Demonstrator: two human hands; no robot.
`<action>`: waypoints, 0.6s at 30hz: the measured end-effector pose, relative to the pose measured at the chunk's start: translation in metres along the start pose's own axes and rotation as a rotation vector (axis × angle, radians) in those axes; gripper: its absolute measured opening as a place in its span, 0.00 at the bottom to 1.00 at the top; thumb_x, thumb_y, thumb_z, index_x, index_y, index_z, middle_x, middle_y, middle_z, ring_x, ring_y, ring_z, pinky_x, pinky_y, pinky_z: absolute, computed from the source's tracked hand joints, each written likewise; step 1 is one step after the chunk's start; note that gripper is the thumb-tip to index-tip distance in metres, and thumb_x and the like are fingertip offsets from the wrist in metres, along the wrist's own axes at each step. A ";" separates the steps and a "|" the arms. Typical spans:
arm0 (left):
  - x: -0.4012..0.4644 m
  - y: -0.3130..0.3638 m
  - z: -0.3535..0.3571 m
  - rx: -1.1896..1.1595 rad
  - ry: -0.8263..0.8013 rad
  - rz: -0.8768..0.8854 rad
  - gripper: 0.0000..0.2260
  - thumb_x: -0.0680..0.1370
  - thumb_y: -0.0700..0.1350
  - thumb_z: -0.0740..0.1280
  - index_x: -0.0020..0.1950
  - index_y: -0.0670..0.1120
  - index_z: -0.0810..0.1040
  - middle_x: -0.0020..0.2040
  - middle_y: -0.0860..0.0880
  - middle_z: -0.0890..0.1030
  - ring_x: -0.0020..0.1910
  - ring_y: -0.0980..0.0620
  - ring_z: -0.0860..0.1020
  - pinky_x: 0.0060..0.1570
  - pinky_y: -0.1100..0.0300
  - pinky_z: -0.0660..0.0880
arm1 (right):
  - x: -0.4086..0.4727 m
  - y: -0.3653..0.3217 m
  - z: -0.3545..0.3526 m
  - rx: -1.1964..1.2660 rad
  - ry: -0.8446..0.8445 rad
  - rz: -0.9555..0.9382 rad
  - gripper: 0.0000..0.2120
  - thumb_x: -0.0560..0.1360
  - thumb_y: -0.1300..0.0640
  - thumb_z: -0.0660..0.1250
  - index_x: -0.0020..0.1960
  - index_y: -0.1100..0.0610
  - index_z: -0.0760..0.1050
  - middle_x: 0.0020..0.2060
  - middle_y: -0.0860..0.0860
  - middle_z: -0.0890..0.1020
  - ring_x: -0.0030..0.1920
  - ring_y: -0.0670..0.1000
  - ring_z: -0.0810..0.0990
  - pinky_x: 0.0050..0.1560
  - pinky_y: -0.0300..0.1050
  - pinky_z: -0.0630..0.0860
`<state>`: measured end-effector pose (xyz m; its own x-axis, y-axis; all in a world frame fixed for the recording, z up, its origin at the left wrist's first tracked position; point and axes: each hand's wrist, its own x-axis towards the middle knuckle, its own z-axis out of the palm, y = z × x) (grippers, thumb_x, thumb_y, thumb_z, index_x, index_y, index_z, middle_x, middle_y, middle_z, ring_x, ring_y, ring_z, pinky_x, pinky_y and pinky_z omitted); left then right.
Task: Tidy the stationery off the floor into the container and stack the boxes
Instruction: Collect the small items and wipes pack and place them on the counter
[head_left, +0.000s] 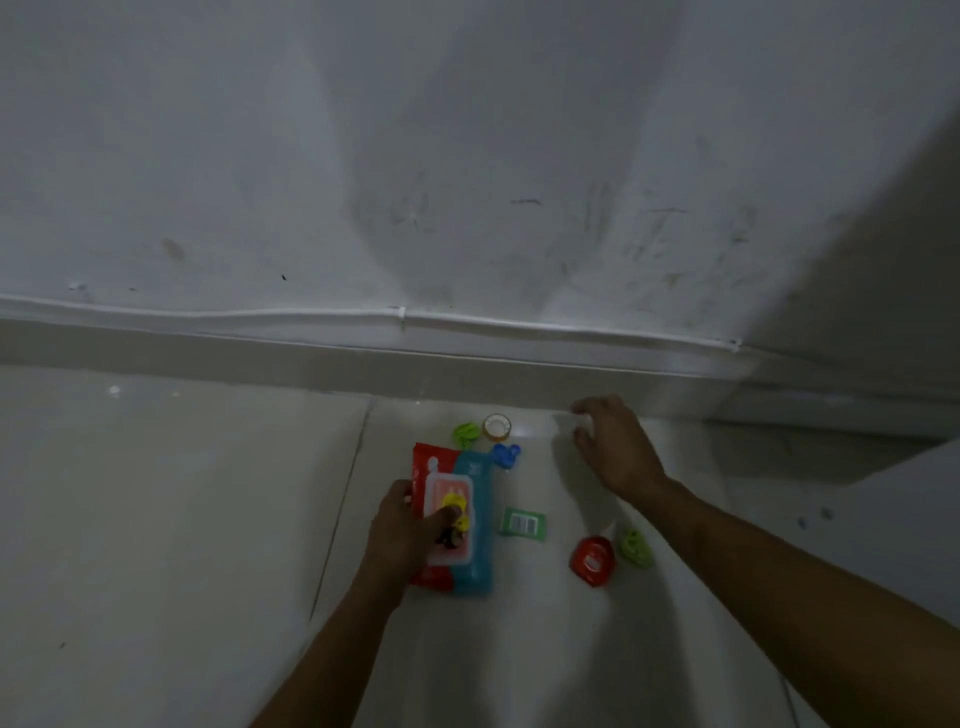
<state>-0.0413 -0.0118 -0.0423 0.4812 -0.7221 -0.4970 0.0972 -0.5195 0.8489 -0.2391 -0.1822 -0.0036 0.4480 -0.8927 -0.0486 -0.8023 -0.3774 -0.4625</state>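
**Picking small stationery off a pale tiled floor**

Left hand (402, 525) curled around a small yellow piece (457, 506), held over a soft red-and-teal pack (467, 519) with a white flap lid. Right hand (615, 449) reaching toward the skirting, fingers half-spread over something pale, grip unclear. Scattered nearby: 2 green clips (466, 433), a blue clip (505, 454), a tape roll (496, 426), a green packet (523, 524), a glossy red round case (594, 560). No clear container in view.

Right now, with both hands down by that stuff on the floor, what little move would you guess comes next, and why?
Probably the right hand closes on the clear container by the wall and draws it nearer: the left hand seems to hold small yellow pieces over the red and blue packet.
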 end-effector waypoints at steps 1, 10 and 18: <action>0.002 -0.004 -0.004 0.106 0.041 0.017 0.17 0.71 0.43 0.74 0.57 0.45 0.73 0.50 0.47 0.81 0.43 0.51 0.81 0.35 0.62 0.77 | 0.001 0.011 0.005 -0.046 -0.024 0.061 0.19 0.79 0.61 0.61 0.69 0.59 0.68 0.68 0.60 0.67 0.67 0.59 0.66 0.66 0.45 0.63; 0.011 -0.025 -0.015 0.558 0.144 0.188 0.31 0.70 0.46 0.75 0.70 0.46 0.65 0.61 0.44 0.71 0.57 0.47 0.73 0.50 0.55 0.74 | -0.005 0.026 0.039 -0.065 -0.198 0.106 0.19 0.77 0.65 0.59 0.67 0.58 0.71 0.65 0.61 0.68 0.64 0.60 0.68 0.65 0.50 0.67; 0.008 -0.026 -0.010 0.864 0.129 0.523 0.26 0.73 0.51 0.71 0.69 0.49 0.70 0.66 0.46 0.71 0.61 0.47 0.70 0.55 0.55 0.71 | 0.004 -0.016 0.056 0.155 -0.122 -0.154 0.12 0.75 0.66 0.64 0.57 0.61 0.78 0.54 0.61 0.75 0.54 0.59 0.75 0.57 0.50 0.71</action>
<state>-0.0317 0.0006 -0.0667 0.3778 -0.9253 -0.0341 -0.7902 -0.3415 0.5088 -0.2026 -0.1657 -0.0461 0.6120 -0.7879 -0.0690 -0.6549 -0.4560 -0.6026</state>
